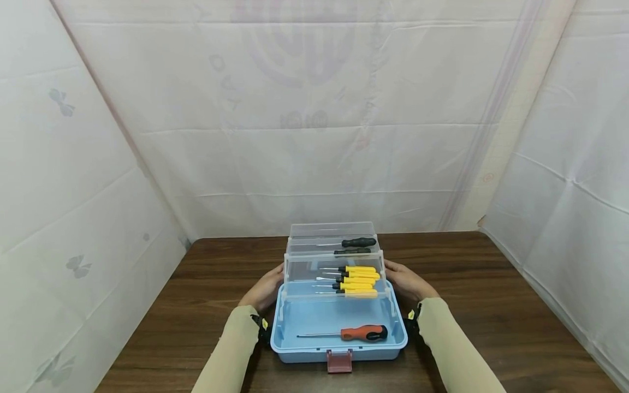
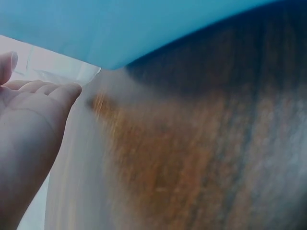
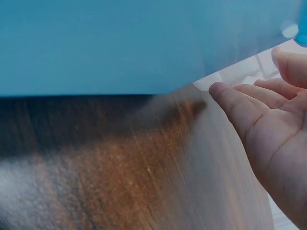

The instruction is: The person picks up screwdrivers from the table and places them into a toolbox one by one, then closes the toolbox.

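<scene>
A blue toolbox stands unfolded, with clear plastic trays raised at its back. Inside its base lies an orange-and-black screwdriver. Several yellow-handled screwdrivers and two dark-handled screwdrivers lie in the trays. My left hand reaches along the left side, its fingertips at the clear plastic behind the blue wall. On the right side my right hand mirrors it, with extended fingers close to the clear plastic and the thumb apart. In the head view the box hides some fingertips.
The toolbox stands on a dark wooden table. White sheeting rises behind the table and along both sides. A reddish latch hangs at the box's front.
</scene>
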Demonstrator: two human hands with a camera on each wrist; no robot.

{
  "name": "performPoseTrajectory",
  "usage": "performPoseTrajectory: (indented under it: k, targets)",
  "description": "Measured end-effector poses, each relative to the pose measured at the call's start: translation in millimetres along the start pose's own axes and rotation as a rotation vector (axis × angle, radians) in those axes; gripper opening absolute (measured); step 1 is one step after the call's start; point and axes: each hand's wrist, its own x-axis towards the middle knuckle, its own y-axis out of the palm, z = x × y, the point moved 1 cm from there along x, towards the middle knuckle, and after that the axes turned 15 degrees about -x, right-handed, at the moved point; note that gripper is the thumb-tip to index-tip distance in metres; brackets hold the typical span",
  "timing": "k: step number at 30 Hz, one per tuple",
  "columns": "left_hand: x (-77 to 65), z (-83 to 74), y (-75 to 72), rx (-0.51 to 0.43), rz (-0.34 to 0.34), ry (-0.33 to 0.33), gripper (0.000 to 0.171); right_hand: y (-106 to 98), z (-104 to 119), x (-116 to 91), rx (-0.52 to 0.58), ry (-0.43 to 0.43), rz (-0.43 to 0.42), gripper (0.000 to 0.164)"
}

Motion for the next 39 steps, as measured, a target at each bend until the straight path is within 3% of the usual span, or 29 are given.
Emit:
performPoseTrajectory:
  k: [19, 29, 39]
  targets:
    - [-3.9, -4.1, 2.6, -0.003, 0.015, 0.002, 0.052, -1.1, 2.9, -3.8, -0.042, -0.053, 0.001, 0.056]
    - [-3.3, -2.4, 1.3, 0.019, 0.045, 0.000, 0.053, 2.2, 0.4, -1.2, -0.012, -0.019, -0.013, 0.056]
    - [-5.7, -2.8, 1.4, 0.033, 0.028, 0.005, 0.054, 3.0, -0.1, -3.3, -0.025, -0.027, -0.031, 0.057]
